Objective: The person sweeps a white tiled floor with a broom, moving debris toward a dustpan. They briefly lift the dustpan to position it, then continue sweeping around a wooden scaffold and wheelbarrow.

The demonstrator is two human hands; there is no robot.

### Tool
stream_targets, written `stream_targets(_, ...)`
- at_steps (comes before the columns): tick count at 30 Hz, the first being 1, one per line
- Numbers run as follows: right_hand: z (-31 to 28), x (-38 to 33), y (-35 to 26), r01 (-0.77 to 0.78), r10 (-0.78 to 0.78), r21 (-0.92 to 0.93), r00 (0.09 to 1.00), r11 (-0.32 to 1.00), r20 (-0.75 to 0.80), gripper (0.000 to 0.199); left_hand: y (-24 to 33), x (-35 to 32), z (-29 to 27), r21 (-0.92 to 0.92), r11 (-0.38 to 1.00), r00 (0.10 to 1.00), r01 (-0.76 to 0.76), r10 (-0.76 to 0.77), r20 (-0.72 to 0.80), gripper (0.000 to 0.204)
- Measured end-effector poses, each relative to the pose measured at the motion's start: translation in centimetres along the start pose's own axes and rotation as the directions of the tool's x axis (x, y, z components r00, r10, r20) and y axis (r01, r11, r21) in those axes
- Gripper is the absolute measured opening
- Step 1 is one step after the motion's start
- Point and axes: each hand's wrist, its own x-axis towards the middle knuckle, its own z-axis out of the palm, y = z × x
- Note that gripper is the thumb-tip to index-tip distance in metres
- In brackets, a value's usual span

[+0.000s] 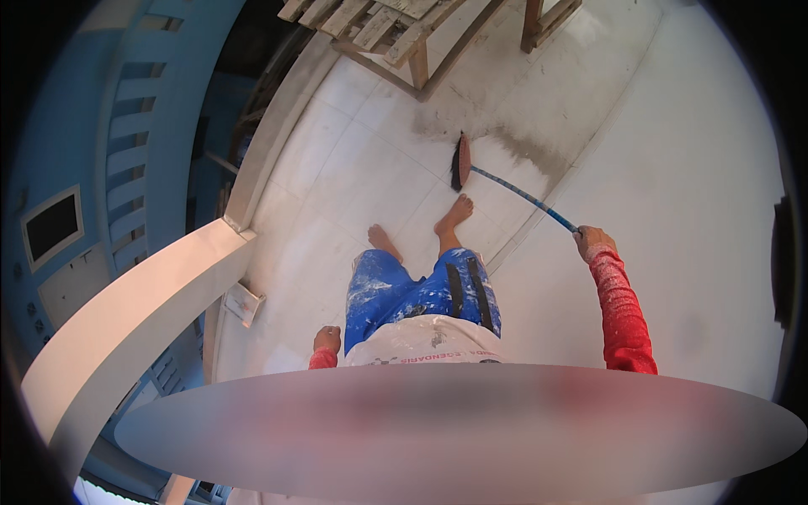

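My right hand [595,240], in a red sleeve, is closed around the upper end of a broom's blue patterned handle [523,195]. The handle slants down to the left, to a reddish broom head [465,158] with black bristles [456,165]. These bristles rest on the pale tiled floor [370,172], just ahead of my bare right foot. Beside my left hip hangs my left hand [326,338], fingers curled in and nothing visible in it. White smears mark my blue shorts.
A worn slatted wooden bench [379,29] stands ahead, its legs on the floor. Grey dirt [534,151] lies beyond the broom. A white wall [699,194] runs along the right. On the left is a low railing [143,311], with a blue building past it.
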Motion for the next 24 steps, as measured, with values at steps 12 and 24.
stream_targets(12, -5.0, 5.2, -21.1, 0.371, -0.374, 0.159, 0.927, 0.915, -0.011, 0.038, 11.9, 2.4, -8.2, -0.312, 0.940, 0.974, -0.138, 0.072, -0.216, 0.045)
stream_targets(24, 5.0, 1.2, 0.8, -0.050, 0.049, 0.154, 0.999, 0.987, 0.010, 0.041, -13.8, -13.8, 1.2, 0.406, 0.908, 0.987, 0.102, -0.143, 0.072, 0.029)
